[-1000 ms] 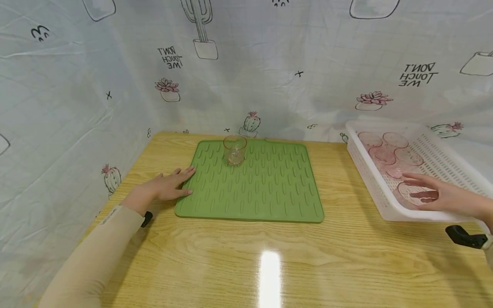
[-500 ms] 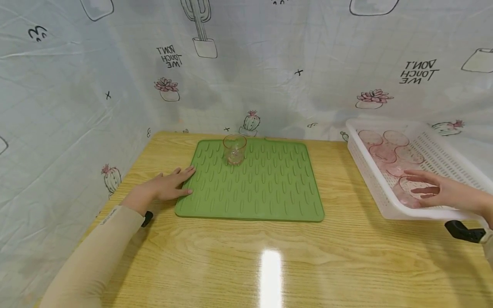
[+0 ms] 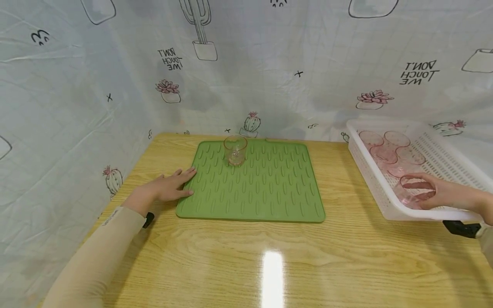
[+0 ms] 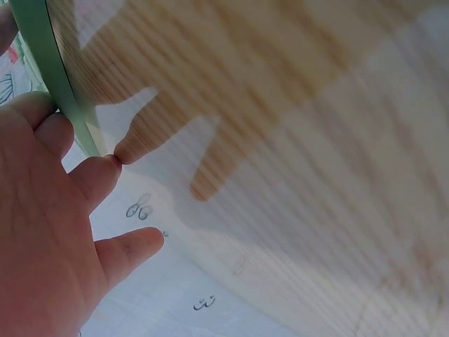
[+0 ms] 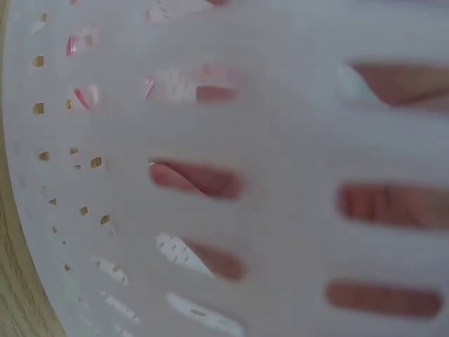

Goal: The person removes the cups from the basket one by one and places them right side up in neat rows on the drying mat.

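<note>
**Right hand now closed around a cup in the basket; cup not yet out**

You have brought your right hand [image 3: 448, 194] in around the near cup [image 3: 407, 194], at the right of the frame. Half a second ago its fingers were spread beside that cup; now thumb and fingers curl about its side, fingers showing through the clear wall. In my judgement the cup is secured for handling. It remains inside the basket [image 3: 374, 182]; whether its base is raised cannot be told.

Your left hand [image 3: 167, 187] is unchanged, spread wide and holding nothing, its fingertips at the left edge of the mat [image 3: 265, 192], left of centre.

Materials noted. The cups appear to be thin, transparent glass or plastic, round and pink-tinted, with red rims. Their walls look smooth and could slip. The other cups [image 3: 384, 155] are clustered in the basket, upper left of your right hand; one mat cup [image 3: 235, 154] stands upright near the mat's upper edge. The basket is white, apparently plastic, and perforated; the right wrist view shows your fingers through its slots. The mat is green, round-cornered and ribbed with short raised ridges. The counter [image 3: 200, 256] is wood-grained and glossy, mirroring your left hand in the left wrist view.
</note>
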`<state>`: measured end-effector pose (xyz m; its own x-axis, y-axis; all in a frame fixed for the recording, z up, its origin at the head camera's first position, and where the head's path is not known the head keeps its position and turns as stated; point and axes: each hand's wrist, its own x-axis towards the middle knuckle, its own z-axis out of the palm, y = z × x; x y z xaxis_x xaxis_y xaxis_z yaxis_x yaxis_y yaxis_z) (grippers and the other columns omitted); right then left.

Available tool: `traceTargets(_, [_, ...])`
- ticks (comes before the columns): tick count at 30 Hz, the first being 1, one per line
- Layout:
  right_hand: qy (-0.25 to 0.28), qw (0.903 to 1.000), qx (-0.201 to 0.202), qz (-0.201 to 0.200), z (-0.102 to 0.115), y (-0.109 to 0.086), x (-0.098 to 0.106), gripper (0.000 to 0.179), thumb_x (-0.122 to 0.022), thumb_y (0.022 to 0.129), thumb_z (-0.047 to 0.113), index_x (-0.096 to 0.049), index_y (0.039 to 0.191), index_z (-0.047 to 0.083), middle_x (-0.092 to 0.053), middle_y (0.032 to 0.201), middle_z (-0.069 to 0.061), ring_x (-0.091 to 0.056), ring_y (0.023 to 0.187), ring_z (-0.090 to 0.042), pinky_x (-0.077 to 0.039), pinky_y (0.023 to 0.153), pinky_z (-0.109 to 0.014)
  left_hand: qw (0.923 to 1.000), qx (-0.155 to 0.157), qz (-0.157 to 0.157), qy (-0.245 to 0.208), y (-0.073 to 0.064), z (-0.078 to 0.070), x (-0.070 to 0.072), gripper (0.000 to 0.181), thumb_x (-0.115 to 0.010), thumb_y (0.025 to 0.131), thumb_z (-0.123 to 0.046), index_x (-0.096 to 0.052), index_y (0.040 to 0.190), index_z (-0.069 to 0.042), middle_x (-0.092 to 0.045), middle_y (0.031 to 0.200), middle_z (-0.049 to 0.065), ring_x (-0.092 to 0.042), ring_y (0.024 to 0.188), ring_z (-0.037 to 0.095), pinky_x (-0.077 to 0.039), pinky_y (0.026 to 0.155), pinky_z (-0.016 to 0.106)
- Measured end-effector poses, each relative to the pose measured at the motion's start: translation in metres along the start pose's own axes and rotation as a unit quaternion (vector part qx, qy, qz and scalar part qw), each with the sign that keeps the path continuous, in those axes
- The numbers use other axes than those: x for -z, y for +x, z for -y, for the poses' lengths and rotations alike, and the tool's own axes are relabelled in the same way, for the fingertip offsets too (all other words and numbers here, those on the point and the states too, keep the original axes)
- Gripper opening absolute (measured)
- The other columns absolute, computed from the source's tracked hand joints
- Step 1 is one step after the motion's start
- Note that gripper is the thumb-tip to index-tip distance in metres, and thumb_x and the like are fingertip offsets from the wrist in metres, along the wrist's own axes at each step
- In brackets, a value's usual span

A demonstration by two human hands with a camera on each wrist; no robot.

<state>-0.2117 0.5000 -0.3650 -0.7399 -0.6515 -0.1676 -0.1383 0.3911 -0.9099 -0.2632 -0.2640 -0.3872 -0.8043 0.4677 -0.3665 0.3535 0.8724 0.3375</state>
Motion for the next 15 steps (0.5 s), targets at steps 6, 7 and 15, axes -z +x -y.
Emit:
traceTargets(6, [0.011, 0.9997, 0.024, -0.002, -0.0018, 0.0014, 0.0017, 0.086, -0.052, 0.092, -0.025, -0.045, 0.145, 0.042, -0.052, 0.137, 0.031, -0.061, 0.112, 0.003, -0.057, 0.08, -0.023, 1.0, 0.001, -0.001, 0.002, -0.0002, 0.0004, -0.0003, 0.084, -0.052, 0.107, -0.046, -0.006, 0.166, -0.009, -0.004, 0.17, 0.018, 0.001, 0.153, 0.047, 0.004, 0.109, 0.08])
traceTargets(7, [0.0, 0.9998, 0.011, -0.017, -0.001, 0.0012, 0.0013, 0.085, -0.054, 0.092, -0.024, -0.045, 0.143, 0.044, -0.052, 0.135, 0.032, -0.061, 0.11, 0.003, -0.057, 0.079, -0.022, 1.0, 0.002, -0.002, 0.001, -0.0004, 0.0003, -0.0001, 0.084, -0.052, 0.107, -0.046, -0.006, 0.166, -0.009, -0.005, 0.17, 0.018, 0.001, 0.153, 0.047, 0.004, 0.109, 0.08])
traceTargets(15, [0.011, 0.9981, 0.0, -0.06, 0.0, 0.0014, 0.0011, 0.081, -0.054, 0.093, -0.024, -0.048, 0.141, 0.04, -0.055, 0.133, 0.031, -0.062, 0.111, 0.004, -0.059, 0.077, -0.026, 1.0, 0.002, -0.005, -0.003, -0.0026, -0.0036, 0.0014, 0.083, -0.053, 0.107, -0.046, -0.01, 0.166, -0.007, -0.007, 0.17, 0.017, -0.002, 0.153, 0.046, 0.001, 0.11, 0.08])
